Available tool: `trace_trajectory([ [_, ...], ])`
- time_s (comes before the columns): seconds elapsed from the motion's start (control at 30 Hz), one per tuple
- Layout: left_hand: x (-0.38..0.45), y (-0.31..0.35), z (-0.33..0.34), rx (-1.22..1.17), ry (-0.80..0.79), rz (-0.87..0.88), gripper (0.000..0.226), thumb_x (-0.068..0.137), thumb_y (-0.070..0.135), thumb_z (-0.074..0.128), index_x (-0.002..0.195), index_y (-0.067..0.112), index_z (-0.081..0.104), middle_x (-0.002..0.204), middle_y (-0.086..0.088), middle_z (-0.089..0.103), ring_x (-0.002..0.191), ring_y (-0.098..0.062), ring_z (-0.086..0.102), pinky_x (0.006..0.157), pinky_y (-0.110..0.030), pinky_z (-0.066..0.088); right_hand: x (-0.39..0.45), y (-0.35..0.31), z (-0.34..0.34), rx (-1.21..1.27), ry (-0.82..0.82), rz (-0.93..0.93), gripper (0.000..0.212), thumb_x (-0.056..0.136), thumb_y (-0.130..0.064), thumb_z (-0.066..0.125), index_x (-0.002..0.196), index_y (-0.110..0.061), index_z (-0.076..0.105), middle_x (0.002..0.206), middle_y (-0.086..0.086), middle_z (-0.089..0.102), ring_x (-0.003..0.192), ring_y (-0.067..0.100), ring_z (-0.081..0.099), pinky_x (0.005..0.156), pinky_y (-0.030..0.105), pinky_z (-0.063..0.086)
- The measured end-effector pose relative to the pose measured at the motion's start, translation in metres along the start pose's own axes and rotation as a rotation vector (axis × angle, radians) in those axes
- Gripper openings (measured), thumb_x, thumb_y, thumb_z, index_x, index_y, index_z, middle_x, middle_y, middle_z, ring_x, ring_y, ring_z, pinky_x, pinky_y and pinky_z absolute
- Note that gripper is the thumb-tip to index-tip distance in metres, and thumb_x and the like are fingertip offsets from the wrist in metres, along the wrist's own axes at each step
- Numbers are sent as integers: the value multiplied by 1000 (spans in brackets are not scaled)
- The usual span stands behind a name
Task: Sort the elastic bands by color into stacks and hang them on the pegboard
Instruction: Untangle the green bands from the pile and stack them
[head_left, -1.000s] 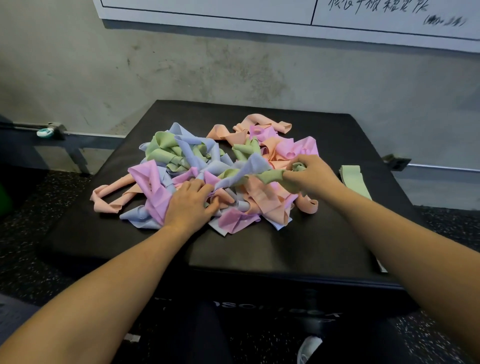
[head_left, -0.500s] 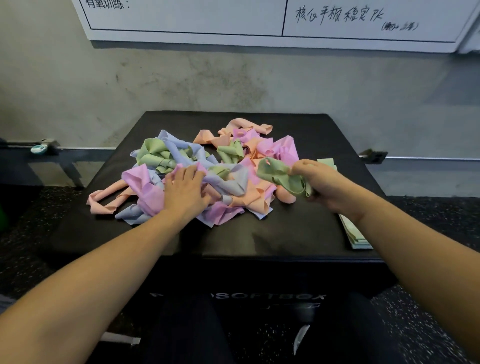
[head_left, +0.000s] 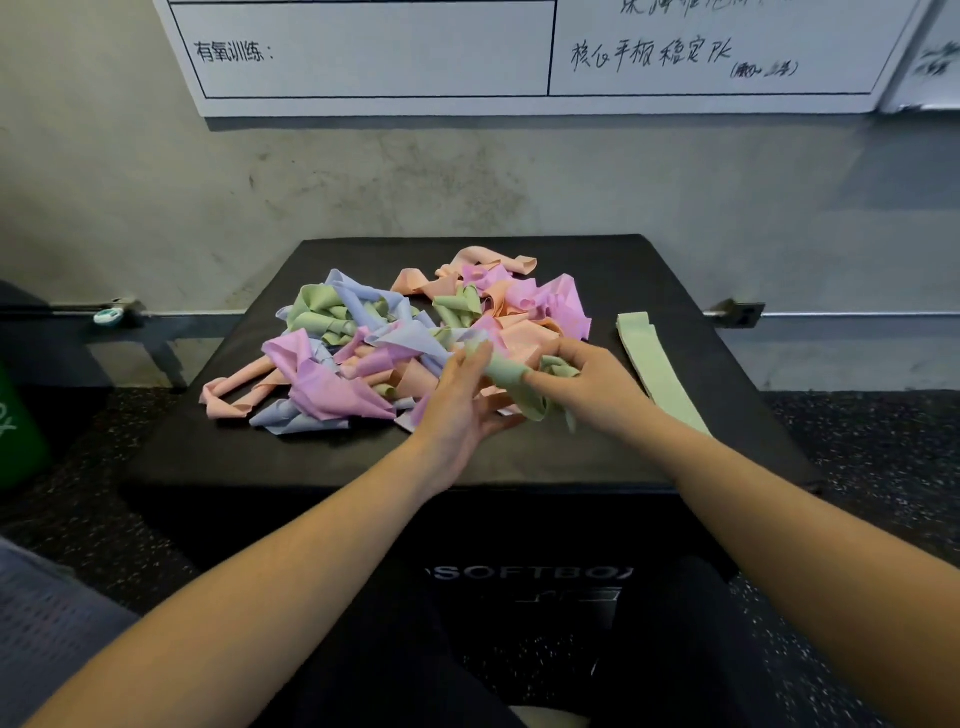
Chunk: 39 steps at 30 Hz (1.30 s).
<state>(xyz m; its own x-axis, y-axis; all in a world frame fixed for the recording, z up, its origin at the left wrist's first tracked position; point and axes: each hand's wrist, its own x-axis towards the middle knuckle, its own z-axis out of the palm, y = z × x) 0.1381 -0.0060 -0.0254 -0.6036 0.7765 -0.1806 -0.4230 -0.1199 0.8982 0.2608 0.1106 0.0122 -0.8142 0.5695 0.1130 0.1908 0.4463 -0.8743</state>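
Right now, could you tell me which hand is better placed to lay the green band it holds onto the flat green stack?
The right hand. It already grips the green band and sits nearest the green stack on the box's right side. The left hand only touches the band with straight fingers, farther from the stack.

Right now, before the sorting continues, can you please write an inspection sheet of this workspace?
Surface: black padded box top, lettering on its front face.
Job's things: tangled pile of pink, peach, blue and green elastic bands; flat stack of green elastic bands lying apart at the right; crumpled green elastic band held between both hands.
Clutter: nothing seen.
Hands: left hand touches the crumpled band with straight fingers; right hand grips it.
Cables: nothing seen.
Surroundings: grey concrete wall, white board with handwriting, dark speckled floor. Pegboard not in view.
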Motion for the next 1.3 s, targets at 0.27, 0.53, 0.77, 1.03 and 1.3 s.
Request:
trace_trajectory([
  [0.27, -24, 3, -2, -75, 124, 64, 20, 105, 24, 54, 125, 27, 60, 98, -5, 77, 88, -21, 74, 79, -45, 61, -43, 9, 14, -72, -98, -187, 21, 82, -29, 83, 92, -41, 68, 103, -16, 66, 111, 13, 55, 96, 24, 44],
  [0.53, -38, 12, -8, -98, 103, 176, 44, 99, 23, 63, 136, 2, 53, 124, -24, 67, 101, -32, 68, 97, -53, 55, -64, -7, 1, 423, -76, -17, 16, 96, -32, 63, 103, -22, 72, 112, 8, 72, 100, 14, 65, 89, 30, 49],
  [0.77, -59, 18, 7, -70, -66, 151, 25, 100, 16, 62, 123, 7, 61, 113, -20, 71, 97, -30, 70, 91, -46, 58, -60, -15, 1, 329, -4, -75, 19, 93, -22, 73, 110, -29, 69, 103, -1, 71, 90, 12, 66, 78, 27, 54],
  [1.03, -68, 17, 10, 66, -112, 133, 29, 95, 17, 67, 124, 12, 64, 112, -13, 73, 104, -27, 71, 94, -45, 56, -62, -26, 1, 359, 33, -81, 10, 87, -16, 79, 80, -20, 72, 82, -2, 73, 80, 10, 67, 76, 26, 54],
  [1.3, -70, 13, 6, 20, -42, 110, 12, 101, 22, 61, 99, 11, 68, 78, -5, 70, 69, -19, 64, 66, -31, 55, -72, -22, -9, 707, -42, 89, 14, 99, -11, 59, 100, -15, 72, 86, 5, 73, 73, 17, 69, 65, 28, 56],
])
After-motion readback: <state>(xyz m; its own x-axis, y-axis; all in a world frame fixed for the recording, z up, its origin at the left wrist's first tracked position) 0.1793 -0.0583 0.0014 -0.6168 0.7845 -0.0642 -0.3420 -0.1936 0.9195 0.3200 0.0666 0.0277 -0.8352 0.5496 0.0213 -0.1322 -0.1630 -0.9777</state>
